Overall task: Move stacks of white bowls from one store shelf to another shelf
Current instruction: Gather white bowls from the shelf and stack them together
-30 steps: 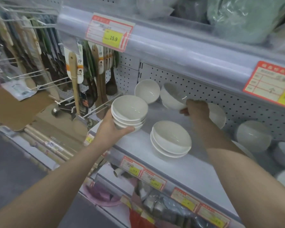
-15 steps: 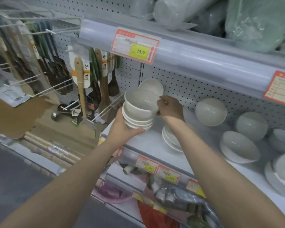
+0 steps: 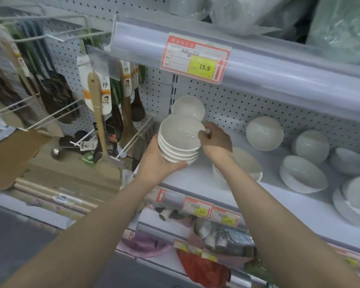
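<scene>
Watching the head feed from my desk: the stack of white bowls [image 3: 179, 140], four deep by my count, sits in both hands above the left end of the white shelf [image 3: 195, 179]. The left hand [image 3: 156, 163] is under it and to its left, palm against the side of the lower bowls, fingers curled beneath the bottom one, so the weight lies on that hand. The right hand [image 3: 216, 140] is on the opposite side, thumb over the rim of the top bowl and fingers bent against its outer wall, a pinch on the right edge. So both hands are grasping the stack, one cradling from below, one steadying at the rim, and the stack tilts slightly toward me. Just behind it a single bowl [image 3: 188, 108] leans against the pegboard [image 3: 227, 104], close to the top rim. Below the right forearm a second stack [image 3: 247, 165] rests on the shelf, partly hidden by the arm. Further right, more tilted bowls [image 3: 264, 133] stand along the back. Overhead, a price tag [image 3: 195, 59] reads 15.9 on the upper shelf edge, and a wooden spatula [image 3: 98, 121] hangs on hooks to the left, well apart from the hands
</scene>
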Available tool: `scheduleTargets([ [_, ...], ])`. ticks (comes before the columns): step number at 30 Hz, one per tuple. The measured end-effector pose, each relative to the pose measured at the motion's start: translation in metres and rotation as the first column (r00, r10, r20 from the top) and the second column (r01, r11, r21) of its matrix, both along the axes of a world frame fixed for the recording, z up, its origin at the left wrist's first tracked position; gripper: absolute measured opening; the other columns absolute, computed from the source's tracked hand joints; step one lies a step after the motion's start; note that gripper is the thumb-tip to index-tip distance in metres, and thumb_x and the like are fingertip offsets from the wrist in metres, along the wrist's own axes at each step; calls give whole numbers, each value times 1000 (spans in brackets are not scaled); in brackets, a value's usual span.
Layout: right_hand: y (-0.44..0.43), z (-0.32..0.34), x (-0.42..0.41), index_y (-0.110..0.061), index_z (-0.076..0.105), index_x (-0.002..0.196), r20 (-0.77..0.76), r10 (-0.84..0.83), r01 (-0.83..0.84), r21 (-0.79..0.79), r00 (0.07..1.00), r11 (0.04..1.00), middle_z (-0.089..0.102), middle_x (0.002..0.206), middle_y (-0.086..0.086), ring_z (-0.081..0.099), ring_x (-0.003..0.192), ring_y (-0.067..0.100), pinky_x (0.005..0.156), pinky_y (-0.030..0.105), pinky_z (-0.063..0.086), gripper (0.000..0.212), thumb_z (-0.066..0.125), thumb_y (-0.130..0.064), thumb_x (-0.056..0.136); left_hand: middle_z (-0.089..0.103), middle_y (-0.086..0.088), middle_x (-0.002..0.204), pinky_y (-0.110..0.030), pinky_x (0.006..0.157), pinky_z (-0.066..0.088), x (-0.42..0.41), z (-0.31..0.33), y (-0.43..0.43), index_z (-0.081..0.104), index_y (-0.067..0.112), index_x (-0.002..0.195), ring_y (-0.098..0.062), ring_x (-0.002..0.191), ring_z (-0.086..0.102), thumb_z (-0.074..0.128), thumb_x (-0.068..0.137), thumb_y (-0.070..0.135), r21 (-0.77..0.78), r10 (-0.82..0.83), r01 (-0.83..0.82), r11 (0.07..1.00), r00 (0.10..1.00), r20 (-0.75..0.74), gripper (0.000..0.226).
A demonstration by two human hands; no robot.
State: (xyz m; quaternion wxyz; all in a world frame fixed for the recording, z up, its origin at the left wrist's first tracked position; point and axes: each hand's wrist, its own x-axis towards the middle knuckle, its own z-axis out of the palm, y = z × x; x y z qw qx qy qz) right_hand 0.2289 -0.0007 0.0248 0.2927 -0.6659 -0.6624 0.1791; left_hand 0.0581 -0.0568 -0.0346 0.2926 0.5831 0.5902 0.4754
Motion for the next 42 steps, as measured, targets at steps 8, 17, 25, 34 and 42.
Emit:
scheduleTargets([
  [8,24,4,7,-6,59,80,8,-39,39,-79,999,996,64,85,11,56,82,29,65,34,35,38,33,-28,98,49,21,131,-23,100,38,-12,0,1,34,33,145,1,119,46,94,58,42,-45,-30,28,999,999,-27,106],
  [17,102,-6,17,-29,50,136,256,56,-25,-123,965,992,60,131,4,56,116,31,97,43,45,40,41,-27,97,46,35,128,5,86,32,-24,-4,4,31,44,139,29,112,41,94,61,31,-27,-96,97,995,995,21,101],
  [25,163,-12,-1,-9,59,117,287,15,81,-320,958,944,64,110,11,57,86,26,63,29,47,29,52,-15,90,41,40,126,10,83,29,-27,-12,15,23,48,135,35,110,37,94,60,28,-14,-159,159,987,987,11,105],
  [34,165,-10,-2,4,63,112,-98,-208,165,-333,973,928,62,64,15,66,64,27,67,36,59,26,48,-5,92,41,45,125,7,85,31,-29,-22,24,22,58,130,30,115,38,93,63,32,42,-163,163,986,987,11,101],
  [42,102,27,46,3,62,93,-439,-286,181,-266,852,947,61,47,6,50,39,12,42,18,35,17,49,-8,89,45,23,127,4,89,32,-16,-13,31,28,40,130,31,110,41,94,62,14,56,-133,130,990,990,53,98],
])
